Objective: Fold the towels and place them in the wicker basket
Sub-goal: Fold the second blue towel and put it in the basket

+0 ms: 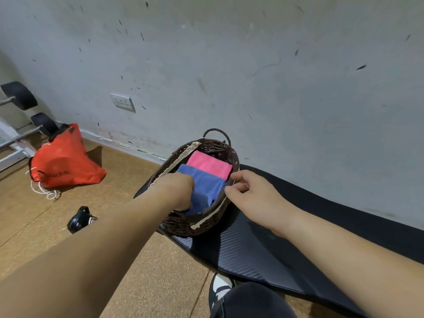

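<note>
1. A dark wicker basket (202, 226) is seen standing on the left end of a black mat (252, 253), close to the grey wall (229, 53).
2. Two folded towels are laid inside the basket: a pink towel (210, 164) at the far end and a blue towel (204, 179) just near of it, the two touching edge to edge.
3. The left hand (177, 191) is reached down into the near part of the basket, its fingers curled onto a darker blue fold (200, 201) of cloth; whether the cloth is gripped or only pressed cannot be told.
4. The right hand (250, 198) is held at the basket's right rim, with fingers bent and drawn together, the fingertips (229, 190) touching the blue towel's right edge; a true pinch cannot be confirmed.
5. A red drawstring bag (66, 161) is seen lying on the cork-coloured floor (146, 271) well to the left, with barbell weights (20, 95) beyond it.
6. A small black object (80, 219) is seen on the floor left of the basket.
7. A wall socket (122, 102) is mounted on the wall at the far left.
</note>
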`<action>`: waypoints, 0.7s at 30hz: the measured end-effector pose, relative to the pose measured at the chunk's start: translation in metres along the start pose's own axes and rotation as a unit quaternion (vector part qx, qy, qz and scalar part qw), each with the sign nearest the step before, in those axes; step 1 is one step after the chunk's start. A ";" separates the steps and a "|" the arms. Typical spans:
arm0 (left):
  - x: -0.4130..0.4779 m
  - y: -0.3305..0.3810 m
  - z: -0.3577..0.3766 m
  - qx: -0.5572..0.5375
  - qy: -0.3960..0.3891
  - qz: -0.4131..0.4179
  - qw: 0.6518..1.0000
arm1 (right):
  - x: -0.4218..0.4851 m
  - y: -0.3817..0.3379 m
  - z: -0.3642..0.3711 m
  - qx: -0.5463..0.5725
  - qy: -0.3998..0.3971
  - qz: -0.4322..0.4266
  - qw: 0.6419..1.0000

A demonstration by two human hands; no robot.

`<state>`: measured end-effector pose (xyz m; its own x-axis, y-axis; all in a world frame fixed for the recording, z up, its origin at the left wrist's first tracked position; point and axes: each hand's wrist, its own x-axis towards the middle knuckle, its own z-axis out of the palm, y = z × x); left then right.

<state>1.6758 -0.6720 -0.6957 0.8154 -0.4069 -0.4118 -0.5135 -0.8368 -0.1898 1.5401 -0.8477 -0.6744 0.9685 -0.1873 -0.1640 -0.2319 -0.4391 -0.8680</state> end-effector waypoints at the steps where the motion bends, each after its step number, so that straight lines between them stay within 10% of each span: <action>1: 0.001 0.001 0.002 0.002 -0.008 0.000 1.000 | -0.001 0.001 -0.001 0.000 -0.003 0.001 1.000; 8: -0.005 0.013 0.001 0.036 0.126 0.038 0.991 | -0.012 0.004 -0.010 -0.021 -0.013 0.001 1.000; 21: -0.091 0.167 -0.023 -0.247 0.277 0.241 0.896 | -0.102 0.057 -0.125 -0.105 0.052 0.020 0.993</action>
<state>1.5222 -0.7837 -0.6696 0.6081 -0.7700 0.1931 -0.7728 -0.5185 0.3660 1.4168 -0.9633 -0.6491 0.9459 -0.2933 -0.1387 -0.2953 -0.6010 -0.7427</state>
